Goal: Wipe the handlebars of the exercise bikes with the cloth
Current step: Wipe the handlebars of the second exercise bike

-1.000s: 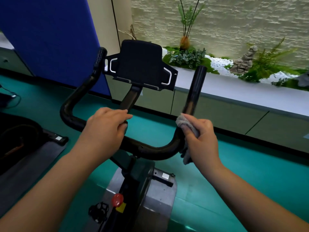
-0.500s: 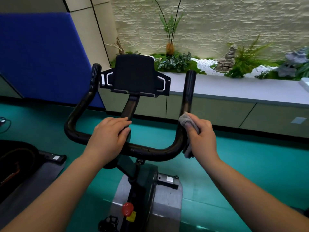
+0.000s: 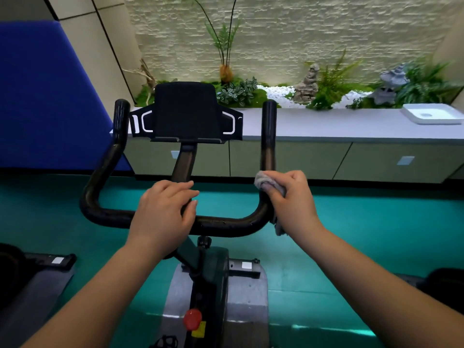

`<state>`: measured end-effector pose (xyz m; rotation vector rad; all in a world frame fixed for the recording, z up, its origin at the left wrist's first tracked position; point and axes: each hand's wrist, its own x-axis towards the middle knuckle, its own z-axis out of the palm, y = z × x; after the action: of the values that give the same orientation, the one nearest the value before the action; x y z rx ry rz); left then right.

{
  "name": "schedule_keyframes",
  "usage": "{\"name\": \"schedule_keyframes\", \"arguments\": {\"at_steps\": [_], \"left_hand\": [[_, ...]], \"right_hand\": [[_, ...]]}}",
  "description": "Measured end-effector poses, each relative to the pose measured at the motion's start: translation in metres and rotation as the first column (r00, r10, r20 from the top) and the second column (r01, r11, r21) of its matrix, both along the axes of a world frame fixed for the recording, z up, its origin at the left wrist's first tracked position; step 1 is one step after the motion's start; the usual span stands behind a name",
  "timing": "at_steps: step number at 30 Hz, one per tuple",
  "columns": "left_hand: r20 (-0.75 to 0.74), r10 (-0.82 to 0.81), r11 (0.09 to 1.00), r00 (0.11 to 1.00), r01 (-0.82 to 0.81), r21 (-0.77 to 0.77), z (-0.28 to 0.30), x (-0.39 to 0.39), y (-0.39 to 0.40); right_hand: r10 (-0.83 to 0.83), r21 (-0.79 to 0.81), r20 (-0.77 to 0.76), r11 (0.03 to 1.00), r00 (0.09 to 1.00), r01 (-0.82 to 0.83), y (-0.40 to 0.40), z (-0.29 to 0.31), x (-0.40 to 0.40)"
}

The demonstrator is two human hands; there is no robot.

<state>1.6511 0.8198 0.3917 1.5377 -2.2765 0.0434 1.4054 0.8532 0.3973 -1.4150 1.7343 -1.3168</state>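
The exercise bike's black U-shaped handlebar [image 3: 226, 226] fills the middle of the head view, with a black device holder [image 3: 185, 111] on its stem. My left hand [image 3: 163, 214] rests over the crossbar beside the stem, fingers closed around it. My right hand [image 3: 292, 199] wraps a grey cloth [image 3: 267, 183] around the lower part of the right upright grip [image 3: 268, 131]. A tail of cloth hangs below that hand.
A grey cabinet counter [image 3: 326, 129] with a planter of ferns and stones runs behind the bike, a white tray [image 3: 431, 114] at its right end. A blue panel [image 3: 42, 96] stands at left. Other machines sit at lower left [image 3: 30, 280] and lower right [image 3: 442, 282] on the teal floor.
My view has swung right and levelled, bringing the bike square on. My right hand with the cloth has stayed low on the right grip; my left hand has stayed on the crossbar.
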Motion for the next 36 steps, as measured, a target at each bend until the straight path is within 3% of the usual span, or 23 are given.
{"name": "schedule_keyframes", "arguments": {"at_steps": [6,9,12,16,22,28,33,36], "left_hand": [[-0.006,-0.013,0.999,1.0,0.013,-0.043,-0.004,0.0,0.004],[-0.02,-0.021,0.999,1.0,0.02,-0.051,-0.005,0.0,0.005],[-0.052,-0.018,0.999,0.998,0.015,-0.053,-0.005,0.0,0.006],[-0.071,-0.007,0.999,0.997,0.004,-0.045,-0.008,0.0,0.006],[-0.085,-0.013,0.999,0.996,0.009,-0.044,-0.008,0.001,0.006],[-0.094,-0.019,0.999,0.995,0.015,-0.046,-0.01,0.003,0.005],[-0.098,-0.012,0.999,0.995,0.007,-0.044,-0.007,0.001,0.007],[-0.097,-0.011,0.999,0.995,0.007,-0.043,-0.007,0.001,0.008]], "right_hand": [[0.039,-0.104,-0.145,0.993,0.989,-0.054,0.03,-0.018,0.017],[-0.028,-0.086,-0.116,0.996,0.993,0.018,0.012,-0.013,0.008],[-0.084,-0.151,-0.197,0.987,0.977,0.054,0.019,-0.021,0.02],[-0.032,-0.256,-0.316,0.965,0.948,-0.053,0.04,-0.03,0.037],[-0.17,-0.217,-0.254,0.969,0.952,0.115,0.031,-0.026,0.031],[-0.107,-0.301,-0.497,0.952,0.861,-0.055,0.041,-0.026,0.066],[-0.239,-0.312,-0.352,0.942,0.905,0.127,0.039,-0.031,0.039],[-0.212,-0.339,-0.368,0.937,0.905,0.082,0.045,-0.034,0.061]]}}
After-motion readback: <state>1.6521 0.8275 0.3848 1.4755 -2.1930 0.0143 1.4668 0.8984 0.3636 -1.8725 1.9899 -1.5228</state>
